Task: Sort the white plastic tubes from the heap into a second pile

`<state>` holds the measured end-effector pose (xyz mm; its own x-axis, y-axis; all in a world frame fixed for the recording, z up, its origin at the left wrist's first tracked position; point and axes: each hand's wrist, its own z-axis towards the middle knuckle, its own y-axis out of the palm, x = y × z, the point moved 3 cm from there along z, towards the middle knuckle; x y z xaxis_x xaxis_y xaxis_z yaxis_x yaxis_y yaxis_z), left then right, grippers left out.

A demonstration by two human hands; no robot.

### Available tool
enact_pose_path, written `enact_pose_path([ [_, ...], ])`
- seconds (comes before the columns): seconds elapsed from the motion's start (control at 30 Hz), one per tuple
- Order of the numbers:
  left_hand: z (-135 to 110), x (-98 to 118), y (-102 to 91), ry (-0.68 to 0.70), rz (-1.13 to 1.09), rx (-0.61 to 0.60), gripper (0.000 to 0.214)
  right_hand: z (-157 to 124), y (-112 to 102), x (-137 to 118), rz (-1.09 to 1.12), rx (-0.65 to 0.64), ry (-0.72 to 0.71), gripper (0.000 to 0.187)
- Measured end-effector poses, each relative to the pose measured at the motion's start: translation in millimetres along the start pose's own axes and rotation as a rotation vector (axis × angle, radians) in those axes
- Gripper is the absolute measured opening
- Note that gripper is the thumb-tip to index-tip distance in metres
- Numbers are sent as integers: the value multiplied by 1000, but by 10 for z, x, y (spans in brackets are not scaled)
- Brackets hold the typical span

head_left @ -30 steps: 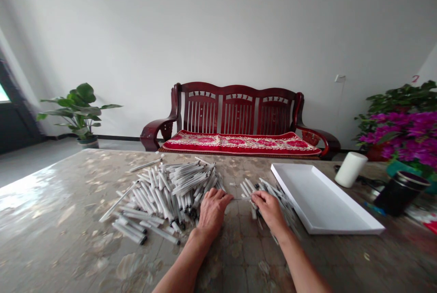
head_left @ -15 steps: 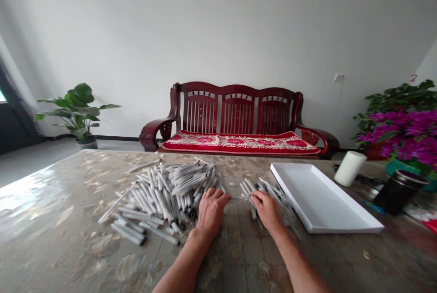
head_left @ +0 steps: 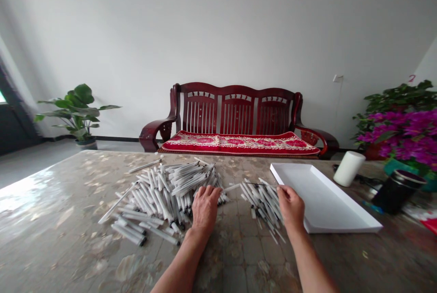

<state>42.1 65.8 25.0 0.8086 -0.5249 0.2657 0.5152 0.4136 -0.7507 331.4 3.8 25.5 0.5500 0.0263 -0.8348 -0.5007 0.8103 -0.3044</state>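
Note:
My left hand [head_left: 205,206] is closed at the right edge of a large heap of white pens with black ends [head_left: 159,195]. From its fingers a whitish pen barrel [head_left: 232,187] points to the right. My right hand [head_left: 292,206] is pinched on a thin, dark pen refill [head_left: 256,184] that points left, apart from the barrel. Below the refill lies a smaller pile of thin white and dark sticks [head_left: 264,204], between my two hands. My fingers partly hide both held pieces.
A shallow white box lid [head_left: 341,206] lies right of my right hand. Beyond it stand a white cylinder [head_left: 349,168], a black cup [head_left: 398,192] and purple flowers [head_left: 409,129]. A wooden bench [head_left: 235,115] with a red cushion is past the table's far edge.
My right hand has moved right, drawing the dark refill away from the barrel. My left hand has shifted slightly left, with the barrel still in it. The small pile is now more exposed.

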Motion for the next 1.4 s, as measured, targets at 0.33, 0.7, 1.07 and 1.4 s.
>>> enact_pose_path([
  [0.33,9,70,247,-486,-962,77,28,-214,66,-207,-233,-82,-305,27],
  [0.7,-50,305,272,-624,-1524,-156,45,-864,607,-638,55,-773,-179,33],
  [1.07,-41,193,261,-804,-1424,8,54,-892,629,-601,-167,-698,-306,31],
  [1.4,-80,231,405,-574,-978,-216,42,-629,410,-450,-557,-356,-425,21],
])
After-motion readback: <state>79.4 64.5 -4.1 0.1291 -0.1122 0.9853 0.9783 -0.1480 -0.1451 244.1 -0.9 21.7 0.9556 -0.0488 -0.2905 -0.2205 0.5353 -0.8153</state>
